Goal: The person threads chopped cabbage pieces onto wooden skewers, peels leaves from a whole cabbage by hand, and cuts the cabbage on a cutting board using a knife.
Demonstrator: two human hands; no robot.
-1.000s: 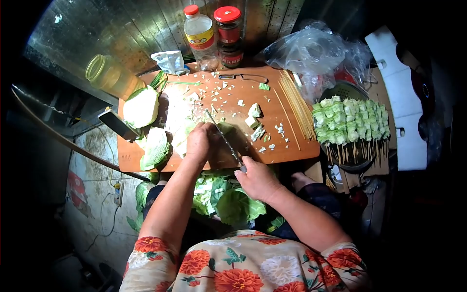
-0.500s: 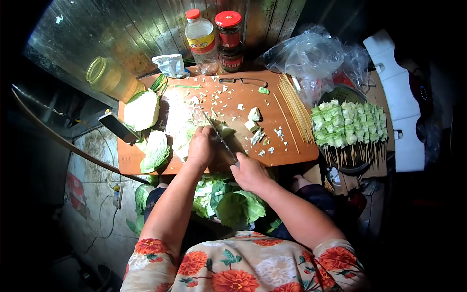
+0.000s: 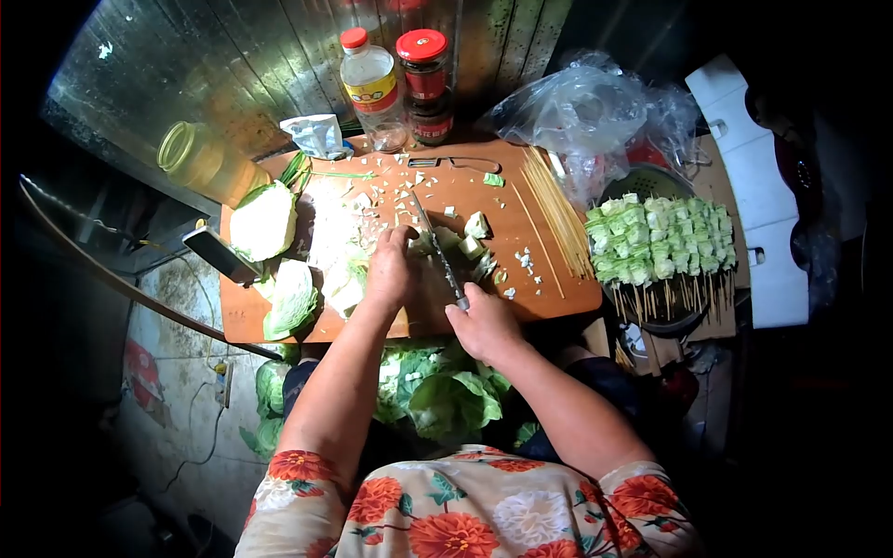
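Observation:
My right hand [image 3: 486, 325] is closed around the handle of a kitchen knife [image 3: 434, 244]. The blade points away from me over the wooden board [image 3: 558, 296]. Just left of the blade, my left hand [image 3: 391, 268] has its fingers bent, the tips at a piece of cabbage [image 3: 423, 244] that is partly hidden. Cut cabbage chunks [image 3: 473, 244] sit right of the blade. Pale cabbage leaves [image 3: 346, 284] lie beside my left hand. Farther left are a halved cabbage [image 3: 264, 223] and a cabbage wedge [image 3: 293, 302].
Bamboo skewers [image 3: 553, 209] lie on the board's right side. Beyond them, skewered cabbage [image 3: 660, 240] rests over a dark pot. A plastic bottle [image 3: 374, 93], stacked red-lidded jars [image 3: 425, 88], a yellowish jar [image 3: 209, 166] and a phone [image 3: 219, 253] line the back and left. Loose leaves [image 3: 446, 400] lie below the board.
The knife has moved rightward from the fingers of my left hand and points more directly away from me. My left hand remains by the cabbage. The whole view has shifted slightly.

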